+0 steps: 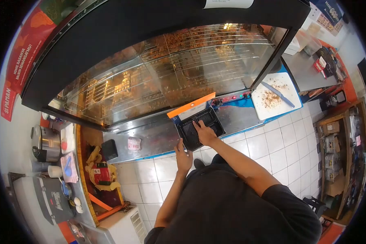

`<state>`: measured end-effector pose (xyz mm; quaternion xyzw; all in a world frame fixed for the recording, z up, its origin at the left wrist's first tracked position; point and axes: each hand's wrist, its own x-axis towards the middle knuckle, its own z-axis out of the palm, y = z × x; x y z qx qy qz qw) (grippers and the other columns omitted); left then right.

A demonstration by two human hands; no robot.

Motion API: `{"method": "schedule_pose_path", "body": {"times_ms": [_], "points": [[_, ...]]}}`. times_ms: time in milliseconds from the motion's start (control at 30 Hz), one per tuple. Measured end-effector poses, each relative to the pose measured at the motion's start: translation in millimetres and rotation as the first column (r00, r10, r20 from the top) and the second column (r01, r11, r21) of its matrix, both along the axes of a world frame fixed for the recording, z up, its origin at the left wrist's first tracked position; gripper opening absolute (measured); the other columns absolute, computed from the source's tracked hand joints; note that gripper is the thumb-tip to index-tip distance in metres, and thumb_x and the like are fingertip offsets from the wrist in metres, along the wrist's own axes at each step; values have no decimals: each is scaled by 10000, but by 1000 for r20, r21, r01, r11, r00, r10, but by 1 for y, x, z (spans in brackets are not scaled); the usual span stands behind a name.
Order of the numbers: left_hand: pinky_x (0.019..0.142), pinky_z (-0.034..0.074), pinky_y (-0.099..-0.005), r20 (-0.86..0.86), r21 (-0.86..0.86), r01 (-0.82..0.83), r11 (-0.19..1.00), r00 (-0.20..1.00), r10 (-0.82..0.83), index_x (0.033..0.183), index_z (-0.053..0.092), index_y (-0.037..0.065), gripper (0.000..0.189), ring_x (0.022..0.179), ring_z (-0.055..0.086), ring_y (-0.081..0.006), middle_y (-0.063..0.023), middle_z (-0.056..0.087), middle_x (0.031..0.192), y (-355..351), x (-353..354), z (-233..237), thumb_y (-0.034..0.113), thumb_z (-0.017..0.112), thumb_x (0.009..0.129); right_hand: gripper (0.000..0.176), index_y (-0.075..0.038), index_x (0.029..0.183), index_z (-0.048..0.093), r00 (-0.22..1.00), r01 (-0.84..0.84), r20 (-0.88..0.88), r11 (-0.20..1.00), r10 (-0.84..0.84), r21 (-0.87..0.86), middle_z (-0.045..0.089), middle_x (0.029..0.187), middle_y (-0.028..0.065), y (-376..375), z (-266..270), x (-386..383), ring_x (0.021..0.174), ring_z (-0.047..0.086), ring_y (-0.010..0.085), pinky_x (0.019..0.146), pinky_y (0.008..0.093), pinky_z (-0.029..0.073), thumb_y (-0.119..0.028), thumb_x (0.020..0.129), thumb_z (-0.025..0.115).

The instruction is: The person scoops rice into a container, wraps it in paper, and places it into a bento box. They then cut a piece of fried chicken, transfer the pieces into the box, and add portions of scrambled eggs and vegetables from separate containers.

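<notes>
A takeaway box with an orange-edged raised lid (192,105) stands on the steel counter's front edge. Inside it sits a black plastic tray (188,133) with compartments and a textured base. My left hand (184,157) grips the box's near left corner, thumb and fingers at its side. My right hand (205,133) reaches into the tray from the right. Its fingers are stretched out and press on the tray's inside, holding nothing. The palm side of the right hand is hidden.
A glass warming cabinet (162,73) rises behind the counter (158,140). To the right, a knife (278,94) lies on a white cutting board (268,106) with crumbs. A small wrapped packet (134,143) and a black container (109,150) are at the left.
</notes>
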<state>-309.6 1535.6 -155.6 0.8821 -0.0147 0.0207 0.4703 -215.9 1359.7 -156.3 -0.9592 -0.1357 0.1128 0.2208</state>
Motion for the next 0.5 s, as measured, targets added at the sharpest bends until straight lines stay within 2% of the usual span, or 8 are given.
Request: {"method": "schedule_pose_path", "body": {"times_ms": [100,200,333,433,500], "points": [[851,540,-405,-81,-64,-62,996,995,57,1508,288,9,804,1147,507,-410,-285,426,1313,-6,4,9,-30,655,794,784,-44,1517,331,1000,-3,-22,1000,4,15,423,1346,239,1,-4,3,987,651,445,837,474,561,-11,793,630],[995,453,-459,-54,-83,-36,996,998,31,1534,221,-6,934,1223,437,-450,-317,367,1401,-3,11,-10,-34,677,720,769,-45,1514,334,999,14,-39,1000,-14,5,425,1342,242,2,6,4,1005,640,451,841,475,558,-35,809,639],[1051,391,-475,64,-92,-118,989,990,124,1554,164,-3,993,1247,403,-461,-326,387,1373,-20,11,-20,-41,676,704,740,-60,1512,337,997,68,-44,998,-67,16,433,1335,245,11,16,-2,1001,641,451,859,475,554,-65,842,649],[1076,364,-489,51,-113,-130,985,989,136,1563,135,2,1026,1249,399,-468,-338,400,1348,-22,12,-20,-26,691,702,704,-54,1488,355,989,142,-72,975,-132,169,455,1314,239,10,25,-8,1076,612,453,915,477,532,-81,856,662],[1072,370,-486,-4,-147,-126,981,992,127,1568,121,7,1045,1243,404,-473,-344,410,1330,-18,11,-15,-16,703,700,671,-45,1456,390,993,87,49,941,-109,328,478,1297,240,4,17,-16,1133,580,454,945,476,512,-64,846,667]]}}
